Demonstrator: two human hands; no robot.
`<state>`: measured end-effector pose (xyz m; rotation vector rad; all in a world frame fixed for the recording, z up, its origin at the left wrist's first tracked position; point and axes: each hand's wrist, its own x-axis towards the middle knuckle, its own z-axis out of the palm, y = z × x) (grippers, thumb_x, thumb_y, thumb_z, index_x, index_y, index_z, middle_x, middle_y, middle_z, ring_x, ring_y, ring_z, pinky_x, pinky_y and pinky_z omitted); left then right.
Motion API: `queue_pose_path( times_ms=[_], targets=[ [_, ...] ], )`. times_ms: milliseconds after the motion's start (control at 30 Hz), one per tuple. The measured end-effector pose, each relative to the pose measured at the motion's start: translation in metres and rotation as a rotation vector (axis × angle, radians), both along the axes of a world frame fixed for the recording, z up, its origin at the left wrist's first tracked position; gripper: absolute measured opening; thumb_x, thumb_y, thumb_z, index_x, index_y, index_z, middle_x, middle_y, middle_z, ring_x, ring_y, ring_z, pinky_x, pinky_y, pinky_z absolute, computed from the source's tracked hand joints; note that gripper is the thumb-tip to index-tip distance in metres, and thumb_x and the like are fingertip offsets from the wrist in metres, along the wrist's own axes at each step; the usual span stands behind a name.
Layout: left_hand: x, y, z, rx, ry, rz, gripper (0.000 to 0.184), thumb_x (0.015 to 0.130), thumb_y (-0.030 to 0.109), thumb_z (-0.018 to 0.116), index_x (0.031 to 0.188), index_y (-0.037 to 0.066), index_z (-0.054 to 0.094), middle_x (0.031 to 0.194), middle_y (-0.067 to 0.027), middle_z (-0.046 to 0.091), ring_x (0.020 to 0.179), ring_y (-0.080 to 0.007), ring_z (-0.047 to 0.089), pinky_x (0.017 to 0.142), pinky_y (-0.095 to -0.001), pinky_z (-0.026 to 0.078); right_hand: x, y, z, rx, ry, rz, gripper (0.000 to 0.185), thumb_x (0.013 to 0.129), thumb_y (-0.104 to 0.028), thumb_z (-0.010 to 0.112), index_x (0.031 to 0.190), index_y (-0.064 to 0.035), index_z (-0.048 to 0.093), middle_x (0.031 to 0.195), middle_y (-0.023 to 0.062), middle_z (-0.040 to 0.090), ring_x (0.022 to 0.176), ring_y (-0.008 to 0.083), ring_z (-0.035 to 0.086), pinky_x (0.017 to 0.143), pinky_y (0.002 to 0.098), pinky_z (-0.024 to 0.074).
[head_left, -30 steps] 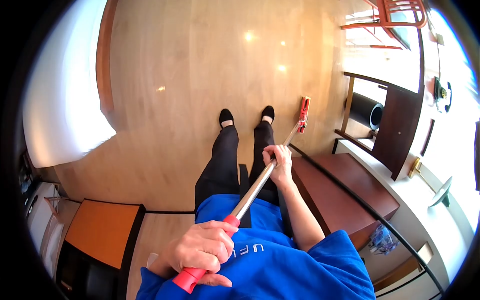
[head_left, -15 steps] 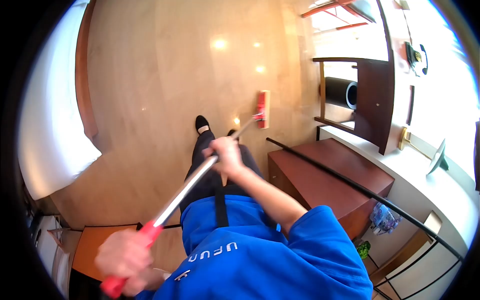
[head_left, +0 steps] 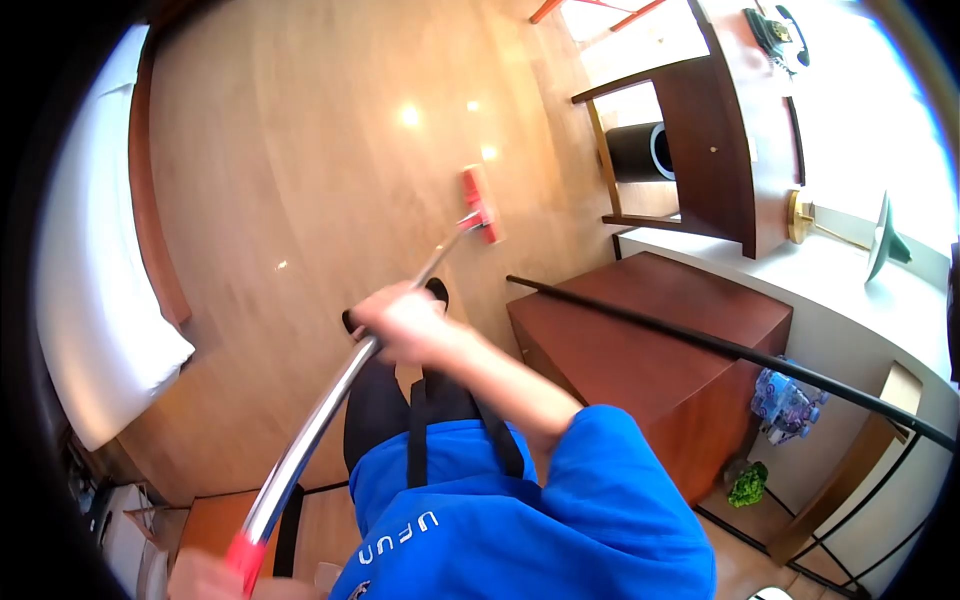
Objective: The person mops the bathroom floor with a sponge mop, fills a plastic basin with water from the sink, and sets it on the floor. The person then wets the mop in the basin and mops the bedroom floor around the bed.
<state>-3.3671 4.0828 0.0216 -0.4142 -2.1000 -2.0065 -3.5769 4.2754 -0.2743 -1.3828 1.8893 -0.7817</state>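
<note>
A mop with a silver metal pole slants from the lower left up towards the middle of the view. Its red head, with a pale strip along one side, rests on the wooden floor. My right hand is wrapped round the middle of the pole, somewhat blurred. At the bottom left edge, my left hand is closed round the red grip at the pole's top end, partly cut off by the frame. My dark shoes stand just behind the mop head.
A bed with white bedding lines the left side. On the right are a brown cabinet, a black rail and a desk with a telephone and a lamp. A black bin stands under the desk.
The mop head has moved left and turned slightly on the floor. My left hand has gone down towards the bottom edge, and my right hand has shifted left. The view has tilted.
</note>
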Motion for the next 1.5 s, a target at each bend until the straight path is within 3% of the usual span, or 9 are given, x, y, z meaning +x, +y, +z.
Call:
queue_pose_path(
  times_ms=[300, 567, 600, 767, 933, 1067, 1100, 1333, 1500],
  targets=[
    [-0.008, 0.105, -0.208, 0.362, -0.283, 0.266, 0.026, 0.075, 0.002, 0.075, 0.067, 0.008, 0.051, 0.075, -0.0073, 0.059, 0.083, -0.0242, 0.061, 0.096, -0.0439, 0.040, -0.042, 0.111, -0.145, 0.294, 0.326, -0.368, 0.014, 0.061, -0.010, 0.070, 0.071, -0.0117, 0.060, 0.079, 0.0086, 0.058, 0.089, 0.0313, 0.056, 0.078, 0.0417, 0.0458],
    [0.262, -0.066, -0.057, 0.162, -0.137, 0.810, 0.026, 0.079, 0.006, 0.064, 0.059, 0.009, 0.048, 0.058, -0.0040, 0.054, 0.050, -0.0202, 0.051, 0.061, -0.0407, 0.049, 0.277, -0.138, -0.054, 0.030, -0.002, -0.047, 0.027, 0.059, -0.008, 0.072, 0.082, -0.0133, 0.061, 0.083, 0.0077, 0.061, 0.085, 0.0303, 0.058, 0.077, 0.0411, 0.0472],
    [0.322, -0.111, -0.043, 0.083, -0.104, 0.318, 0.028, 0.081, 0.009, 0.063, 0.058, 0.011, 0.047, 0.054, -0.0033, 0.053, 0.045, -0.0195, 0.051, 0.060, -0.0381, 0.050, 0.320, -0.169, -0.026, -0.032, -0.104, 0.036, 0.026, 0.059, -0.006, 0.072, 0.081, -0.0121, 0.060, 0.082, 0.0086, 0.061, 0.084, 0.0313, 0.058, 0.076, 0.0417, 0.0471],
    [0.430, -0.098, 0.037, -0.384, -0.280, 0.902, 0.017, 0.085, 0.017, 0.056, 0.070, 0.013, 0.048, 0.063, -0.0022, 0.057, 0.055, -0.0202, 0.057, 0.075, -0.0445, 0.053, 0.467, -0.268, -0.011, -0.210, -0.301, 0.422, 0.020, 0.066, -0.011, 0.065, 0.083, -0.0108, 0.056, 0.079, 0.0109, 0.061, 0.083, 0.0306, 0.060, 0.072, 0.0440, 0.0463],
    [0.471, -0.133, 0.048, -0.384, -0.294, 0.701, 0.026, 0.083, 0.026, 0.066, 0.066, 0.015, 0.050, 0.074, -0.0014, 0.062, 0.070, -0.0141, 0.062, 0.082, -0.0373, 0.048, 0.473, -0.354, 0.013, -0.175, -0.174, 0.908, 0.015, 0.072, -0.017, 0.062, 0.084, -0.0111, 0.056, 0.074, 0.0082, 0.062, 0.079, 0.0278, 0.063, 0.071, 0.0433, 0.0443],
    [0.429, -0.130, -0.003, -0.352, -0.056, 1.374, 0.029, 0.091, 0.027, 0.051, 0.069, 0.010, 0.049, 0.061, -0.0046, 0.048, 0.062, -0.0226, 0.055, 0.075, -0.0456, 0.049, 0.431, -0.452, -0.005, -0.308, 0.048, 0.997, 0.014, 0.073, -0.017, 0.062, 0.085, -0.0129, 0.056, 0.070, 0.0054, 0.059, 0.073, 0.0280, 0.061, 0.072, 0.0414, 0.0445],
    [0.444, -0.101, -0.025, -0.400, -0.582, 1.613, 0.027, 0.094, 0.025, 0.047, 0.071, 0.012, 0.048, 0.068, -0.0029, 0.048, 0.075, -0.0231, 0.056, 0.082, -0.0428, 0.046, 0.412, -0.482, -0.016, -0.319, 0.107, 1.003, 0.013, 0.073, -0.017, 0.062, 0.084, -0.0129, 0.056, 0.072, 0.0053, 0.059, 0.075, 0.0274, 0.062, 0.072, 0.0412, 0.0448],
    [0.238, -0.293, -0.243, -0.226, -0.349, 1.618, 0.013, 0.094, 0.015, 0.046, 0.084, 0.009, 0.042, 0.095, -0.0087, 0.051, 0.104, -0.0250, 0.050, 0.098, -0.0500, 0.037, 0.277, -0.693, -0.125, -0.192, 0.447, 0.615, 0.030, 0.078, -0.008, 0.061, 0.107, -0.0092, 0.058, 0.110, 0.0092, 0.057, 0.113, 0.0236, 0.049, 0.095, 0.0368, 0.0374],
    [0.260, -0.289, -0.237, -0.150, -0.604, 1.939, 0.009, 0.095, 0.013, 0.045, 0.089, 0.007, 0.048, 0.102, -0.0089, 0.054, 0.106, -0.0245, 0.050, 0.100, -0.0435, 0.037, 0.316, -0.711, -0.157, -0.150, 0.273, 0.669, 0.023, 0.078, -0.013, 0.061, 0.101, -0.0163, 0.062, 0.097, 0.0061, 0.059, 0.104, 0.0238, 0.054, 0.097, 0.0467, 0.0357]
  ],
)
